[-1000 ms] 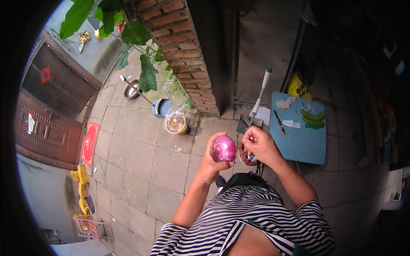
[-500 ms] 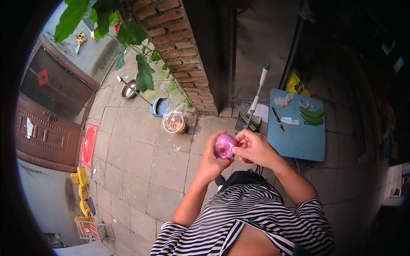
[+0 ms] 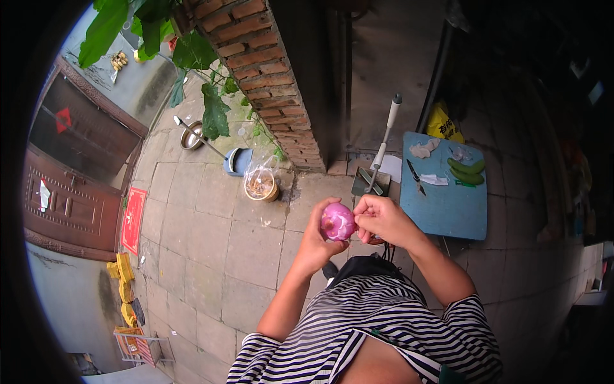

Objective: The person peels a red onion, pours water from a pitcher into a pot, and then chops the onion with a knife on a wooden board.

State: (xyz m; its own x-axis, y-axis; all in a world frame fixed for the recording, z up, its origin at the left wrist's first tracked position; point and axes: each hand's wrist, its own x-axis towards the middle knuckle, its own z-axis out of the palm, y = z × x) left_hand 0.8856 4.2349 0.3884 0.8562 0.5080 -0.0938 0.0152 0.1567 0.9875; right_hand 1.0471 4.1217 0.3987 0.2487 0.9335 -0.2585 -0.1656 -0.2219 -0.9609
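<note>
One red onion (image 3: 338,222) clamped in left hand (image 3: 318,238) grip; right hand (image 3: 382,219) pinching its skin; two cucumbers (image 3: 467,171) behind.

— What sort of place is this?

— An outdoor yard beside a house. Stone paving slabs (image 3: 211,243) fill the middle of the frame, and a brick pillar (image 3: 265,70) with a leafy vine (image 3: 214,112) stands at upper centre.

— Anything domestic?

— A dark wooden door (image 3: 67,198) sits at the left edge. At upper right, a low blue table (image 3: 448,211) holds a knife (image 3: 414,176) and green cucumbers (image 3: 467,171). A metal bowl (image 3: 192,136) and a blue dustpan (image 3: 236,161) lie on the paving.
</note>
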